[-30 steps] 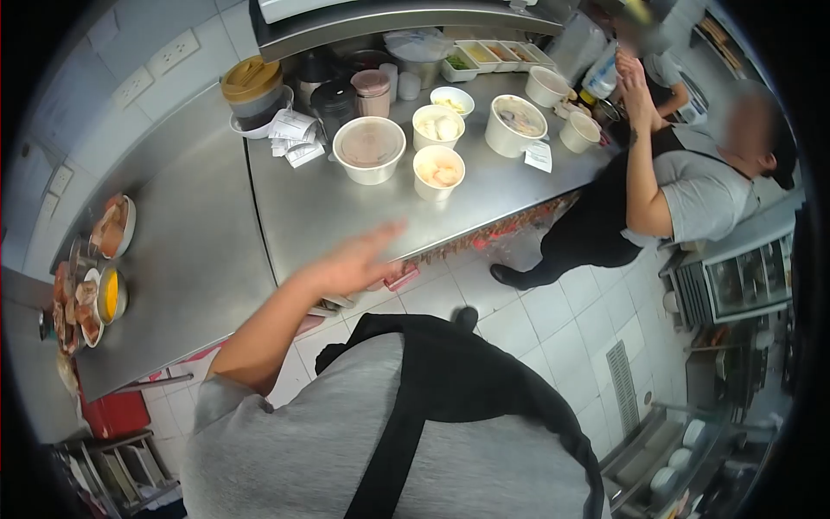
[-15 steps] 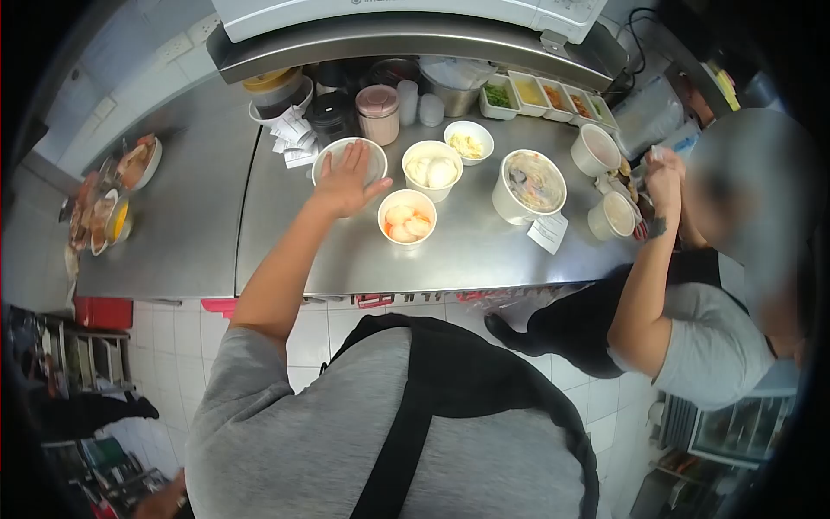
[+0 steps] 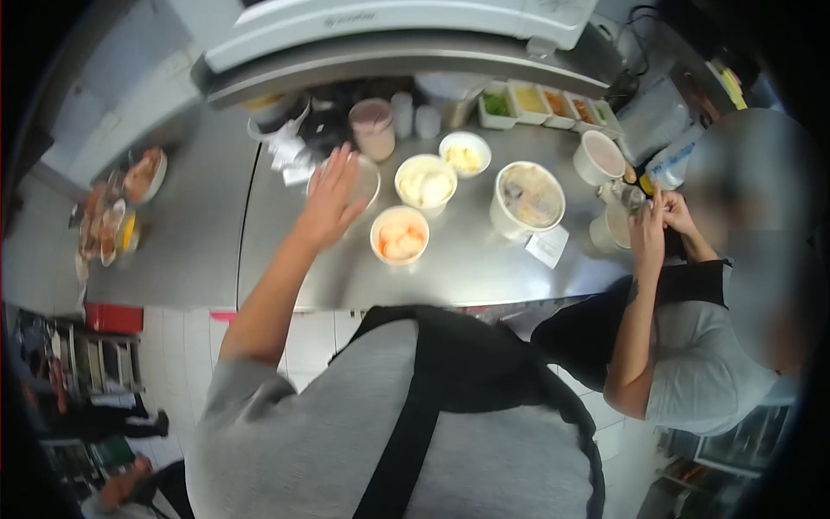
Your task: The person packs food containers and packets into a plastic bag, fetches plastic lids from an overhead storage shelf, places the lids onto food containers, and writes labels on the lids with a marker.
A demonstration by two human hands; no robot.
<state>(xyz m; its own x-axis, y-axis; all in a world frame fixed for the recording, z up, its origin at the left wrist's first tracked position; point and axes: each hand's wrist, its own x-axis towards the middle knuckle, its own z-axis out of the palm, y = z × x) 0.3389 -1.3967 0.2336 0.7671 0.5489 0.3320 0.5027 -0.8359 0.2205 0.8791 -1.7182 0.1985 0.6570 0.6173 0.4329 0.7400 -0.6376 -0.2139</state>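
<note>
My left hand (image 3: 328,199) lies with its fingers stretched out over a round white tub (image 3: 368,180) and covers much of its top. The tub seems to have a clear lid, but blur hides the detail. Just right of it stands a white tub of pale, rounded pieces (image 3: 425,184). Nearer to me is a white tub with pale pieces in orange liquid (image 3: 399,236). A smaller bowl of yellowish bits (image 3: 465,156) sits behind them. My right hand is out of view.
A large covered soup tub (image 3: 526,201) stands beside a paper slip (image 3: 547,246). Farther back are several topping trays (image 3: 496,107) and a pink-lidded jar (image 3: 373,130). At right, a co-worker's hands (image 3: 653,221) are near more tubs. Filled bowls (image 3: 144,174) stand far left.
My view has shifted slightly and blurred. My left hand stays over the same tub. The co-worker's hands have moved down and apart a little. Another person shows at lower left.
</note>
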